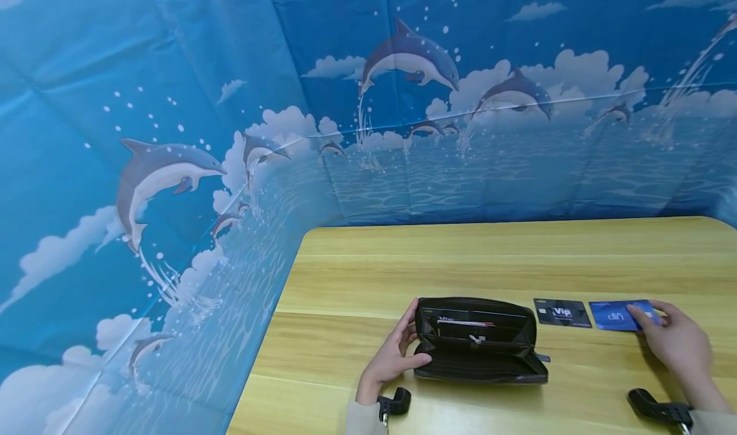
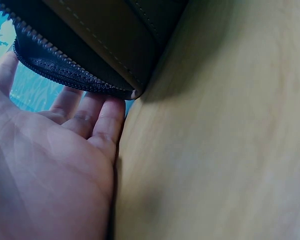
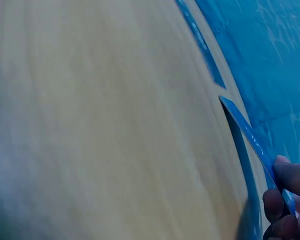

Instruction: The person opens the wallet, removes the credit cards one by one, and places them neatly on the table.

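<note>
A person's right hand (image 1: pixel 679 336) is pinching a blue plastic card (image 1: pixel 613 317) by its right end, thumb against fingers, while the left hand (image 1: pixel 394 355) is gripping the left end of an open black zip-around wallet (image 1: pixel 480 366), its thumb lying over the near panel. The step in hand appears to be handling cards beside the wallet; the next move probably calls for keeping that pinch firm and the thin card level, whether it is being raised or set down. The wallet is sitting near the middle of the tabletop's near edge, and the blue card is sitting to its right, just beyond a black Vip card (image 1: pixel 567 313) that is lying flat. In the right wrist view the blue card is tilting, its gripped end standing off the wood; whether its left end is touching, I cannot tell. Both cards are smooth, thin rectangles. The wallet is looking leathery, with stitched seams, toothed zip edging (image 2: pixel 64 59) and a small silvery zip pull (image 1: pixel 475 339) inside. Pale wood grain is running across the tabletop (image 1: pixel 460 262), and a creased blue dolphin-print sheet (image 1: pixel 518 192) is hanging behind.
</note>
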